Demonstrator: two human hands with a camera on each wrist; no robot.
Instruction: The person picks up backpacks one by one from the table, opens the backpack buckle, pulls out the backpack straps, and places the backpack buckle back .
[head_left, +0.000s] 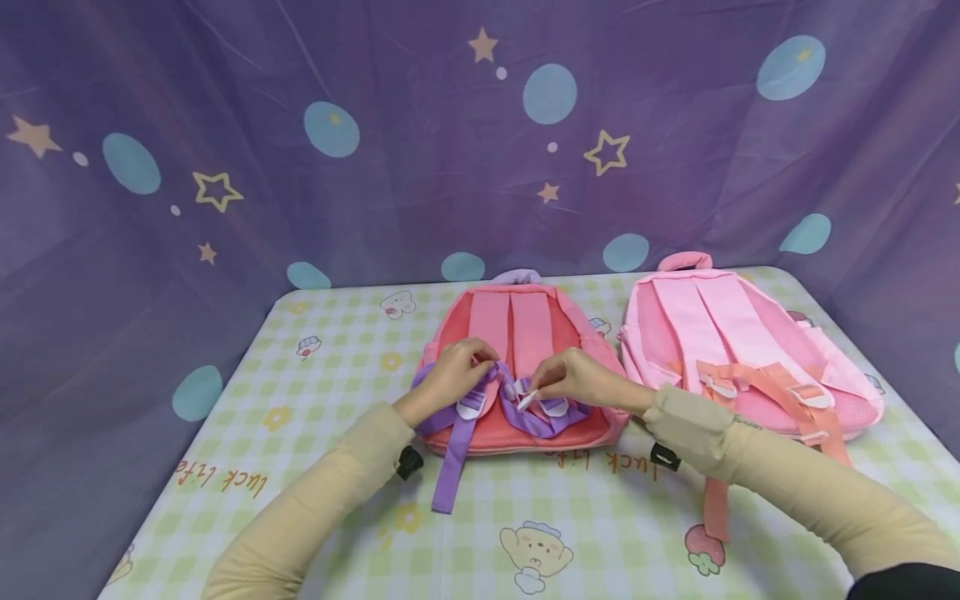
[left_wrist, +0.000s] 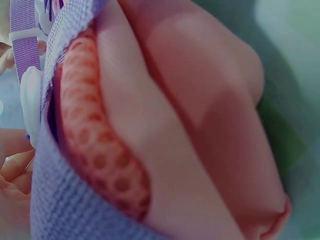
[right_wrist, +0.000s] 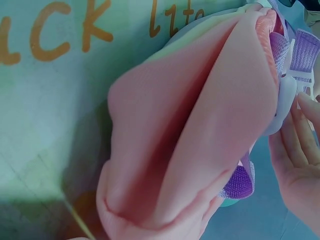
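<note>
A coral-pink backpack (head_left: 491,312) lies on the table, its padded shoulder straps upward. My left hand (head_left: 450,373) is over its lower left part, thumb and fingertips pinching a purple webbing strap (head_left: 448,467). From the right, my right hand (head_left: 579,375) comes in and pinches a white plastic buckle (head_left: 528,401) on the purple webbing. White strap adjusters (head_left: 471,406) sit at the lower ends of the shoulder straps. In the right wrist view, fingers (right_wrist: 295,135) show beside a white adjuster (right_wrist: 284,102), and the bag's pink side fills the middle.
A lighter pink backpack (head_left: 720,312) with orange webbing (head_left: 776,387) lies to the right, close to the coral one. Green-and-white checked cloth (head_left: 337,375) covers the table. Behind it hangs a purple curtain (head_left: 420,192) with stars and blue ovals.
</note>
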